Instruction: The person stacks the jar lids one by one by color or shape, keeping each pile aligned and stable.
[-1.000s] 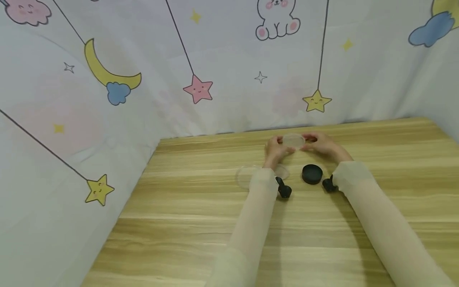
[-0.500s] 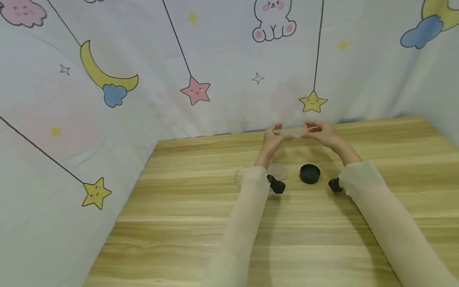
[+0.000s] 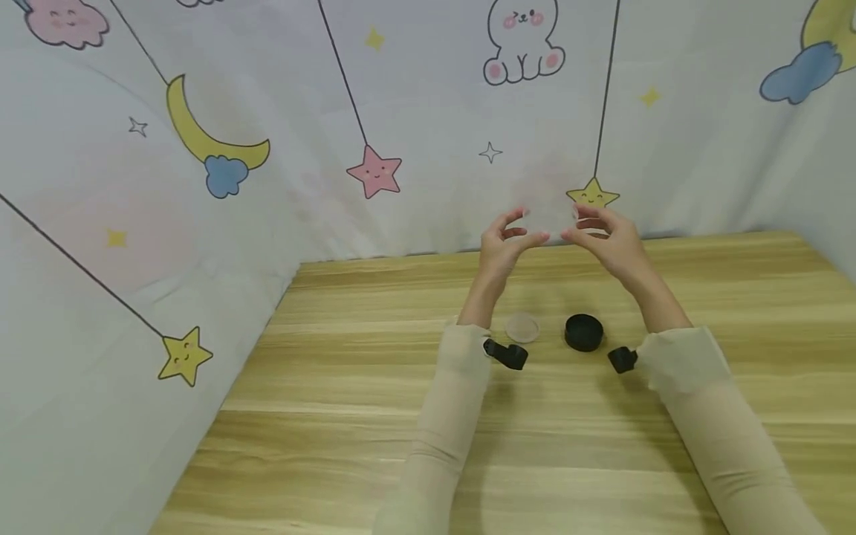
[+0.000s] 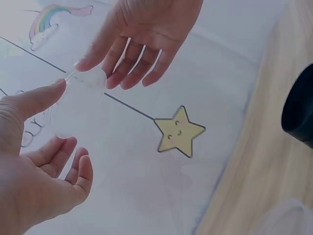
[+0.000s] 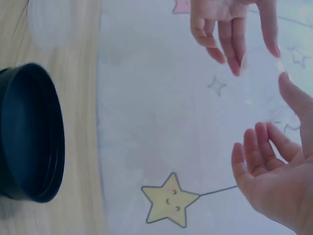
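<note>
A clear, round plastic piece (image 3: 550,218), short-sided like a shallow lid, is held up in front of the fabric wall, well above the table. My left hand (image 3: 500,251) pinches its left side between thumb and fingertips. On the opposite side my right hand (image 3: 617,244) grips it the same way, as the left wrist view also shows, with the clear piece (image 4: 80,105) between both hands. Below on the table sit a black round container (image 3: 584,332), open at the top, and a flat clear disc (image 3: 522,327) to its left.
Both wrists carry small black cameras (image 3: 511,355) that hang near the disc and the container. White fabric (image 3: 428,200) printed with stars and moons stands behind the wood-grain table (image 3: 348,371) and along its left side.
Both hands have lifted the clear piece from low over the table's back and tilted it. Another clear round item at the left is now hidden behind the left sleeve.
</note>
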`<state>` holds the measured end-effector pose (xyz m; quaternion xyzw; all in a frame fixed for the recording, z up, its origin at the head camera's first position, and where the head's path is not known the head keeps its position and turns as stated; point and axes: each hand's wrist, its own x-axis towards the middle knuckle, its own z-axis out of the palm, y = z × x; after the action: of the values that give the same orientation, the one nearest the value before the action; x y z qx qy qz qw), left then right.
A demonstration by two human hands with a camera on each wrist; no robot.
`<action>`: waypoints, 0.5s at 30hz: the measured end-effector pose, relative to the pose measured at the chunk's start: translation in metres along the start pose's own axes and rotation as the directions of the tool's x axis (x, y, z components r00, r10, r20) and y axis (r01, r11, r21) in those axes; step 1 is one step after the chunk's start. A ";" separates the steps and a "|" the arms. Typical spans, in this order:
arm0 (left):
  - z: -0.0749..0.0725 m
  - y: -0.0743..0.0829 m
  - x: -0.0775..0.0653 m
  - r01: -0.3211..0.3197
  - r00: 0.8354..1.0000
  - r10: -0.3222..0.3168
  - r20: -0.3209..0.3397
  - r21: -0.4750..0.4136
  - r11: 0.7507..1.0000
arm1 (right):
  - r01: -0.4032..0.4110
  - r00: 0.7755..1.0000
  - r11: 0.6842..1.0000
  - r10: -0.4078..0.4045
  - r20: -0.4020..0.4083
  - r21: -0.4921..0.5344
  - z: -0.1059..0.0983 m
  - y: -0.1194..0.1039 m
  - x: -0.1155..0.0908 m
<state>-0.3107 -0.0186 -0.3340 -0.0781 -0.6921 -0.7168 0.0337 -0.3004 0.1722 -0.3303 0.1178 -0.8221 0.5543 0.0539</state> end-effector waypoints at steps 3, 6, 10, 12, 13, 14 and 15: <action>0.000 0.008 -0.004 -0.044 0.999 0.044 -0.001 -0.049 0.998 | 0.058 0.997 0.998 -0.056 -0.058 0.028 0.003 -0.007 -0.004; 0.000 0.017 -0.009 -0.081 0.997 0.081 -0.002 -0.102 0.991 | 0.117 0.988 0.990 -0.108 -0.115 0.075 0.007 -0.015 -0.009; 0.000 0.026 -0.018 -0.134 0.991 0.134 -0.014 -0.164 0.977 | 0.202 0.966 0.967 -0.169 -0.197 0.159 0.015 -0.026 -0.016; 0.001 0.030 -0.023 -0.169 0.986 0.166 -0.034 -0.194 0.966 | 0.246 0.950 0.950 -0.197 -0.242 0.193 0.021 -0.031 -0.018; 0.001 0.032 -0.026 -0.186 0.983 0.180 -0.045 -0.212 0.959 | 0.268 0.941 0.941 -0.209 -0.266 0.208 0.024 -0.034 -0.019; 0.001 0.034 -0.028 -0.200 0.980 0.191 -0.059 -0.225 0.954 | 0.292 0.930 0.931 -0.224 -0.290 0.221 0.028 -0.036 -0.019; 0.000 0.036 -0.030 -0.213 0.977 0.201 -0.070 -0.242 0.947 | 0.318 0.918 0.919 -0.236 -0.319 0.235 0.032 -0.038 -0.020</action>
<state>-0.2750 -0.0215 -0.3035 -0.1380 -0.5842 -0.7916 0.1141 -0.2703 0.1319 -0.3123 0.1599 -0.6931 0.6632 0.2327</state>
